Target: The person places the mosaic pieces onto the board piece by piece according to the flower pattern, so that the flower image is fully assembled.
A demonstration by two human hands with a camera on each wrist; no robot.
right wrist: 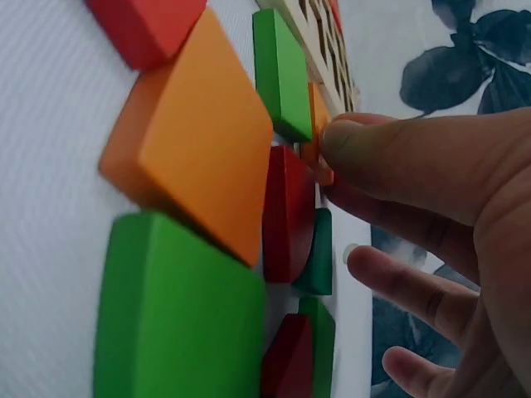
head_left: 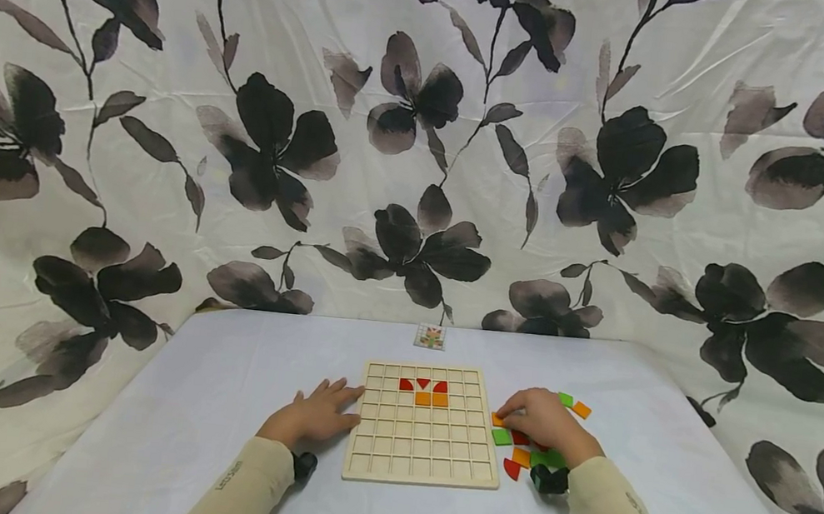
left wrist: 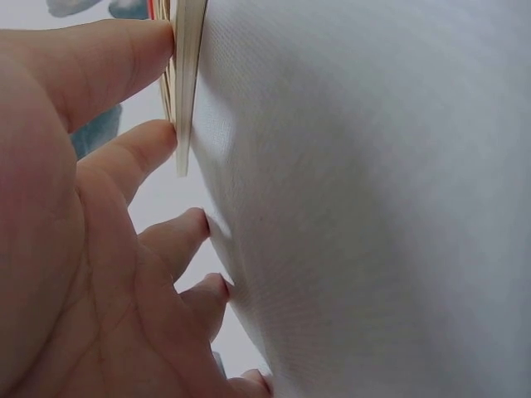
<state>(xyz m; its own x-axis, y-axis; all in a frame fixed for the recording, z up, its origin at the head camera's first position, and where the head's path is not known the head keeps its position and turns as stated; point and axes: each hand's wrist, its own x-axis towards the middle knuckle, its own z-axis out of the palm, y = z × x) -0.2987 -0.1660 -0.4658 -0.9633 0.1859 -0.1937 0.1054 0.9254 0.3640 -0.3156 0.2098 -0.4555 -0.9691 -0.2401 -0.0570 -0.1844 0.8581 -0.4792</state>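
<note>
grid board – mid-table | left hand – flat, fingers straight, touching board's left edge | right hand – pinching orange tile just right of board, among loose tiles

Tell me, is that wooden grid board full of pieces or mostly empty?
Mostly empty. The wooden grid board holds only three red pieces and two orange pieces near its far edge; the other cells look bare.

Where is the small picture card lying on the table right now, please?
In the head view, the picture card lies at the table's far edge, just beyond the wooden grid board, apart from both hands.
</note>
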